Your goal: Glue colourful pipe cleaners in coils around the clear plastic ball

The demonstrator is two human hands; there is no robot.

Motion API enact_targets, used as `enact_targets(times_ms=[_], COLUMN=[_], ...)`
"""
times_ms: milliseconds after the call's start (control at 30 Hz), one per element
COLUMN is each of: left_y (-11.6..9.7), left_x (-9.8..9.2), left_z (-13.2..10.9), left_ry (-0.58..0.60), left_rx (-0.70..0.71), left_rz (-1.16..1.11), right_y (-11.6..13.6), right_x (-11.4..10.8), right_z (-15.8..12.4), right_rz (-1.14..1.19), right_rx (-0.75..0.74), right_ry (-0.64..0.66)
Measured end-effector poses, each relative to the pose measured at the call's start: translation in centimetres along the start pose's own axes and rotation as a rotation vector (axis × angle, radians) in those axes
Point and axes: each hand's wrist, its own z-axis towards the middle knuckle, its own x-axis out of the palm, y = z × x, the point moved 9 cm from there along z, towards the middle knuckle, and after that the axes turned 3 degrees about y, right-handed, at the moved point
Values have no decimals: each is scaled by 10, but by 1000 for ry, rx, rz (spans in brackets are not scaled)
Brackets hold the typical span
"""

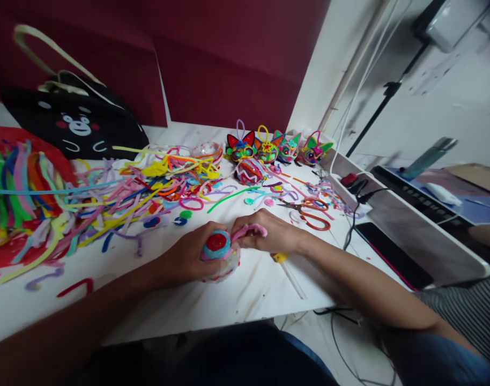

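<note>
Presently, on the head view, I have the left hand (188, 251) curled around a clear, speckled ball (225, 270) near the front edge of the white table (176, 311). The right hand (271, 233) has its fingertips pinched on a pink fuzzy strip (251, 230) at the ball's side; I'd judge this as fitting trim. To me, the next move calls for a steady hold and light pressing along the curled free end. A fuzzy blue ring (207, 251) circles a smooth red disc (217, 242); beyond lie tangled, bendy strips (156, 185) and metal scissors (309, 213) with orange handles.
</note>
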Motion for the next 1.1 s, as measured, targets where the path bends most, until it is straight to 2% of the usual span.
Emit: enact_targets(times_ms=[367,567,733,1100], left_y=[5,8,8,12], left_x=[2,3,2,3], left_z=[-1,0,1,-1], left_ry=[-73,-127,-136,-129], left_rx=[24,16,-3,-39], left_rz=[-15,16,29,-2], right_y=[-5,-20,-23,-23], right_x=[-1,10,19,18], right_z=[10,14,15,17], right_rz=[86,438,599,644], right_rx=[80,118,122,138], right_ry=[10,26,65,93])
